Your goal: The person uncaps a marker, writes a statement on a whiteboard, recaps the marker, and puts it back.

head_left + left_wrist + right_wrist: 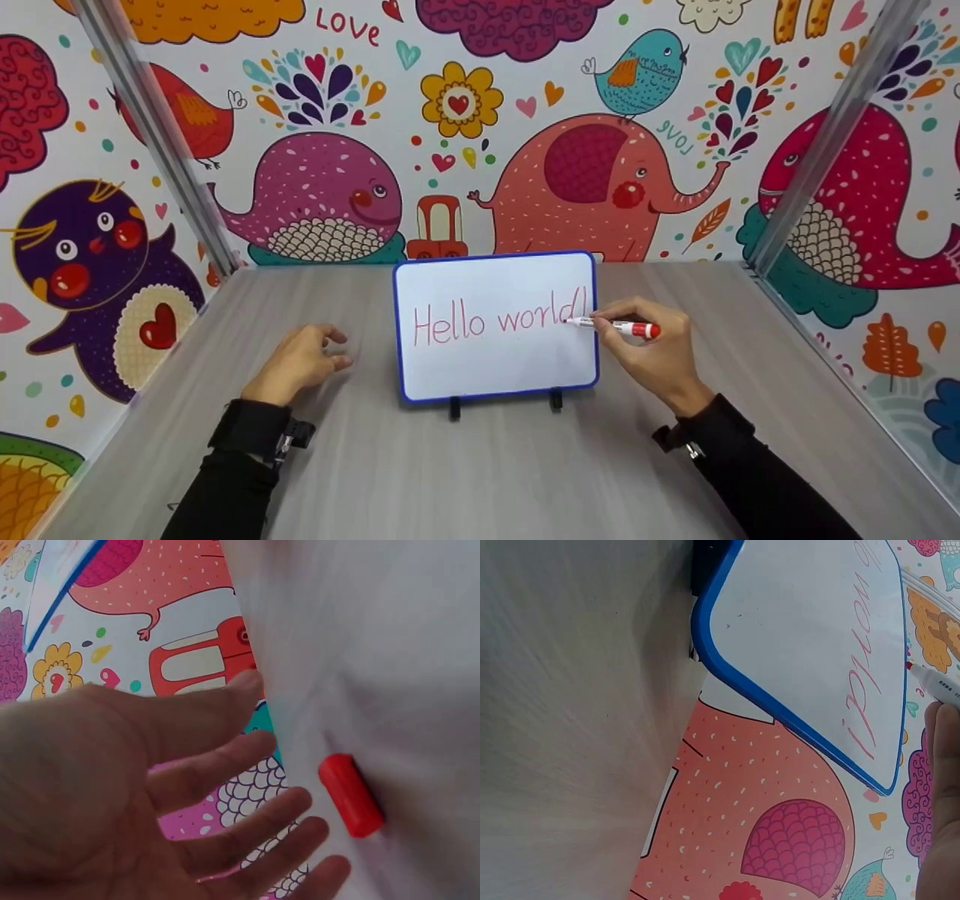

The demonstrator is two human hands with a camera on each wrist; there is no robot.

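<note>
A small whiteboard (499, 369) with a blue frame stands upright, bearing "Hello world!" in red handwriting. My right hand (660, 352) pinches a white marker (626, 327) with a red end, beside the board's right edge. In the head view the marker's tip overlaps the lower part of the last letters; whether it touches the surface I cannot tell. Left of the board, my left hand (296, 364) is held with fingers loosely spread, gripping nothing. Close to its fingertips, a red marker cap (350, 795) lies on the table in the left wrist view; the hand hides it from the head view.
Two black feet (454, 409) support the board on the grey wood-grain table (480, 480). Walls printed with cartoon animals (322, 195) enclose the back and sides, with metal posts (161, 142) at the corners. Both wrists wear black straps (251, 427).
</note>
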